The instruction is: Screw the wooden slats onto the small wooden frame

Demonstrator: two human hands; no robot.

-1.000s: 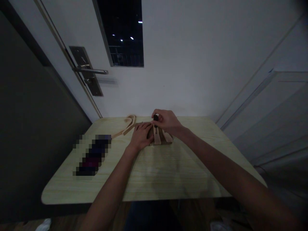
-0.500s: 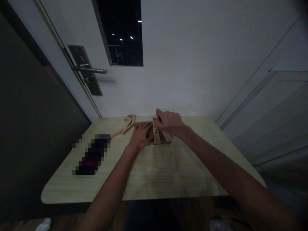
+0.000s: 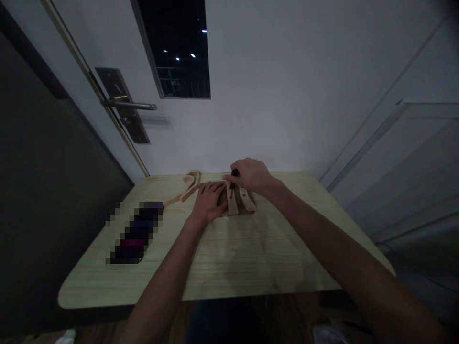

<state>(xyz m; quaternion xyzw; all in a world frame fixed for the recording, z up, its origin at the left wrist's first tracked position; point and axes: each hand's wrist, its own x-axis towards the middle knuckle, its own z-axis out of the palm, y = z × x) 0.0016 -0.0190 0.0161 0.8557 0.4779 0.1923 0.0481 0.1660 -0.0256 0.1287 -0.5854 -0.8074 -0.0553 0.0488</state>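
Observation:
A small wooden assembly [image 3: 239, 203] of light slats lies near the far middle of the pale wooden table [image 3: 229, 258]. My left hand [image 3: 208, 200] lies flat on its left part, fingers stretched out and pressing down. My right hand [image 3: 251, 176] is closed round a small black tool [image 3: 234, 177] that stands upright, its tip down on the wooden assembly. Curved wooden pieces [image 3: 188, 186] lie just left of my left hand.
A dark blurred-out object [image 3: 135, 232] lies on the table's left side. Behind the table stands a white wall with a dark window [image 3: 175, 48]; a door with a metal handle [image 3: 131, 105] is at the left. White panels stand at the right.
My right hand has turned on the black tool, with its fingers shifting round it. My left hand has stayed on the wood. The view has drifted slightly.

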